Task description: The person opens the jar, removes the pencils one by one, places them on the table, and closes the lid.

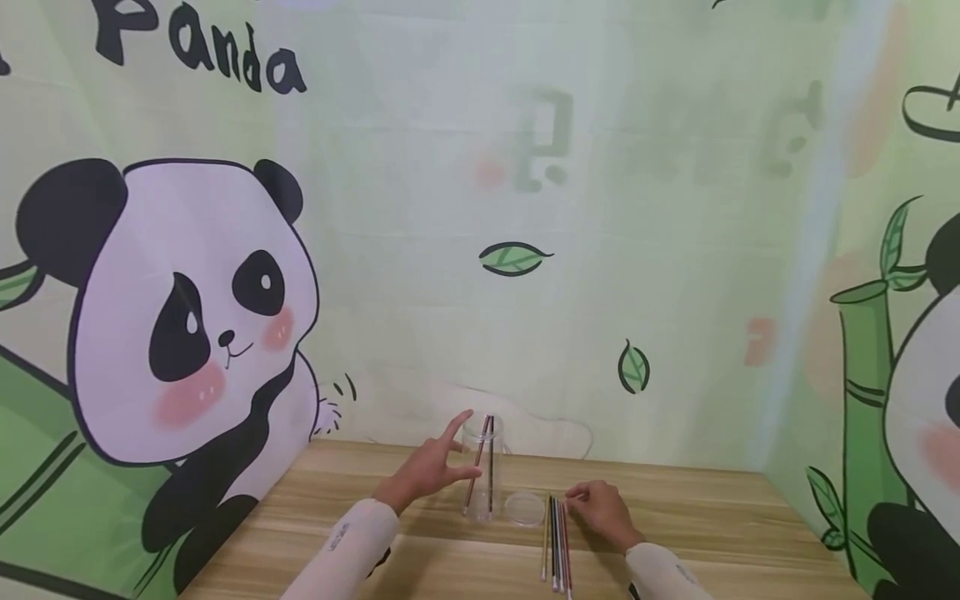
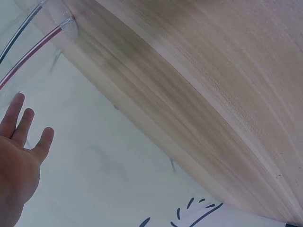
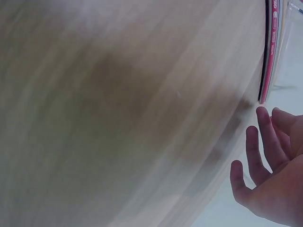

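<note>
A tall clear cylinder (image 1: 482, 504) stands upright on the table with two pencils (image 1: 491, 467) leaning inside it, one dark and one reddish. My left hand (image 1: 427, 471) is at the cylinder's left side, thumb and fingers spread apart. In the left wrist view, the left hand (image 2: 21, 165) has its fingers extended close to the cylinder. Several pencils (image 1: 557, 546) lie side by side on the table. At their far end is my right hand (image 1: 600, 510), thumb and forefinger close together. The right wrist view shows these fingertips (image 3: 262, 113) right by the end of a red pencil (image 3: 269, 71).
A round clear lid (image 1: 525, 509) lies on the wooden table (image 1: 675, 500) between the cylinder and the loose pencils. Behind the table hangs a pale green backdrop (image 1: 420, 250) printed with pandas, leaves and bamboo. It also encloses the left and right sides.
</note>
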Action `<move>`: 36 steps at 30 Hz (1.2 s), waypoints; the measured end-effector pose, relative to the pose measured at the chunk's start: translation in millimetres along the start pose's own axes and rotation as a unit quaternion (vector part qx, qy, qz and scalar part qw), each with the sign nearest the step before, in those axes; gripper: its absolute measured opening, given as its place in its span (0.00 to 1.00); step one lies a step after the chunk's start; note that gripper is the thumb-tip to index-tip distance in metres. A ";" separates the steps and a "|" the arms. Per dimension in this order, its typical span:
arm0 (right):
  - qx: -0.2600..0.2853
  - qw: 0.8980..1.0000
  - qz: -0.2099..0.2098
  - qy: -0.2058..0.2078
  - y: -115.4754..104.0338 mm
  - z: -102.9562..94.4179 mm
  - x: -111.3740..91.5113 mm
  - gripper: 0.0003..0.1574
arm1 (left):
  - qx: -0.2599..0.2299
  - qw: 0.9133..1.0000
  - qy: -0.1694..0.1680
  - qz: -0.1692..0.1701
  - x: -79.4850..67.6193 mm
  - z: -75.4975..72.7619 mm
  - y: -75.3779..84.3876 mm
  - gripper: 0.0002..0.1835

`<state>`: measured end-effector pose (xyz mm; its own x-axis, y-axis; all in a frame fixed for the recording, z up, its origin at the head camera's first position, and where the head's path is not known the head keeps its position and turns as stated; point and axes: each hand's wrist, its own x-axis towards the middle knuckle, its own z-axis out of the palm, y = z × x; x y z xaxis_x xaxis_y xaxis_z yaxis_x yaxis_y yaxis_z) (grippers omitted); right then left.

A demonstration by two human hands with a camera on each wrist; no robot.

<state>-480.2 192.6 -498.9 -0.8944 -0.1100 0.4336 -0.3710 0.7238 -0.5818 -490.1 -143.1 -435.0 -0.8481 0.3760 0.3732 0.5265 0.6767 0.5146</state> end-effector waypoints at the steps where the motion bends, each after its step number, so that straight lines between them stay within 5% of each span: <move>1: 0.000 1.000 0.001 -0.001 0.3 -0.8 -0.2 0.05 | 0.001 1.000 -0.001 0.001 -0.7 0.3 -0.6 0.54; 22: -0.031 0.999 -0.041 -0.003 -24.6 -28.2 34.9 0.07 | -0.002 1.000 -0.005 0.002 0.8 -0.1 -3.0 0.56; 36: -0.034 0.998 -0.041 -0.015 -81.9 -54.0 66.7 0.12 | -0.005 1.000 -0.009 -0.002 0.9 0.6 -3.8 0.56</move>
<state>-496.0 162.7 -385.2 -0.8689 -0.1906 0.4568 -0.4267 0.7562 -0.4961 -492.9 -145.0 -437.0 -0.8507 0.3850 0.3580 0.5243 0.6719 0.5231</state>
